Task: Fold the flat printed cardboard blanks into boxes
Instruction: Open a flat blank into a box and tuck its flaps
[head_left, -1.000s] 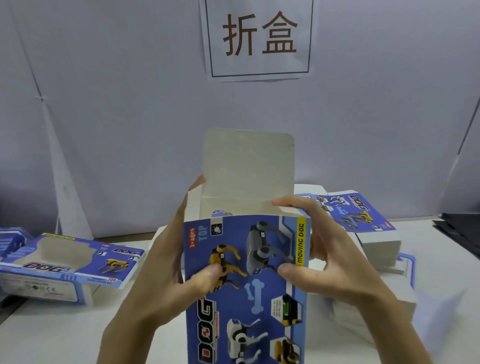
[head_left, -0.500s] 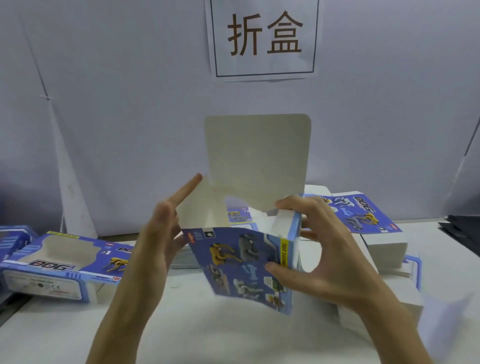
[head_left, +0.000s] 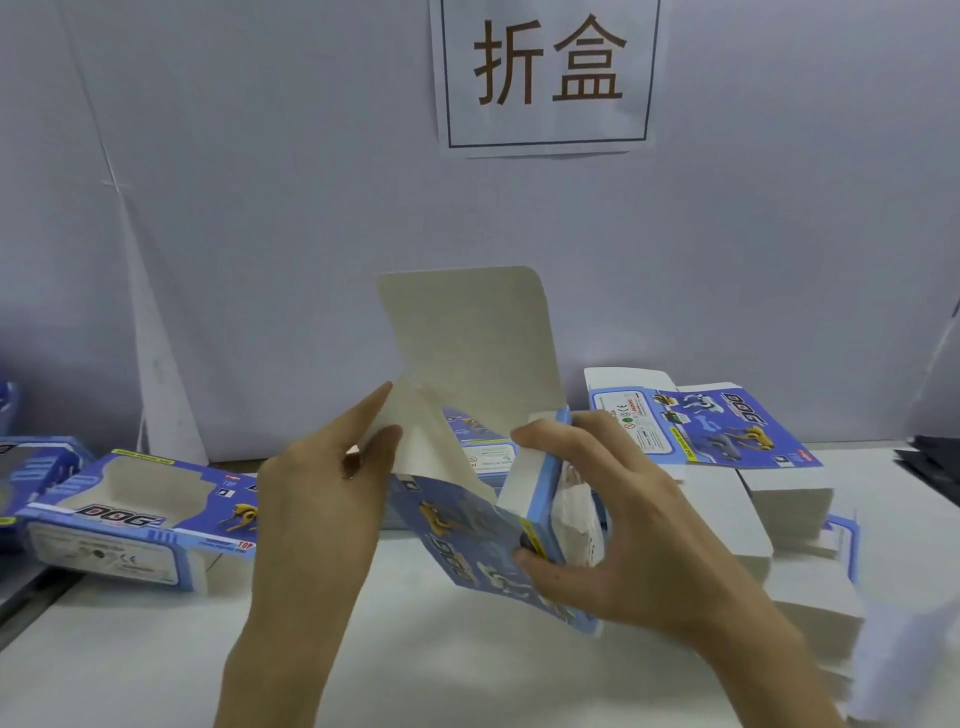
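**Box half-formed, held over table**

Box is up in the air above the white table, tilted, blue printed face toward the camera, grey lid flap standing up at the back. All places below are relative to the box.

Far left: finished box w/ window cutout, lying on its side on the table. More blue card at the far-left frame edge, too cut off to tell what.

Left hand: fingers straight, index pressed along the grey side flap, thumb tip against the same flap. Not wrapped round anything.

Right hand: curled round the right edge of the box, thumb on the printed face low down, fingers over the top corner, pinching the narrow side panel between them.

Behind & right: stack of flat blanks, top one printed side up. Lower white stacks sit closer to the camera, right of the hand.

Above, on the wall: paper sign w/ two characters.
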